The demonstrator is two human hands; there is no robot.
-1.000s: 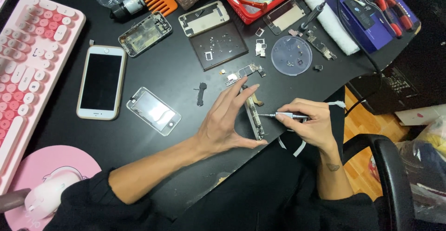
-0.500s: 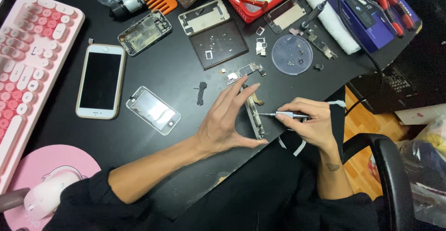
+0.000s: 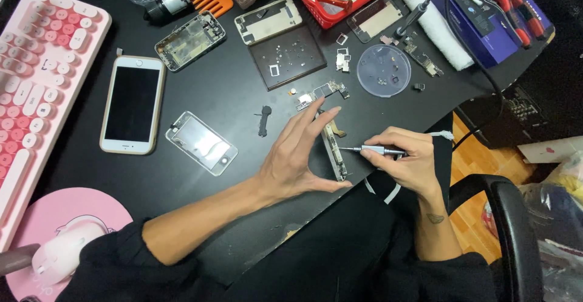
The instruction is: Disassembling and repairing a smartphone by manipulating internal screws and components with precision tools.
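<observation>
Head view: a person is working at a black desk strewn with phone parts.
Phone frame: standing on edge near the desk's front edge, long axis running away from the person.
Left hand: bracing it — thumb at the near end, fingers spread along the far end.
Right hand: clamped on a screwdriver, tip pointing left at the frame's side.
Nearer hand: the left — already touching.

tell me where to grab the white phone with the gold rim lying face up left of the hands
Probably by its two long edges, fingers coming from above: the white gold-rimmed phone lies flat, screen up, on the black desk, with clear space along both sides and nothing resting on it.
</observation>
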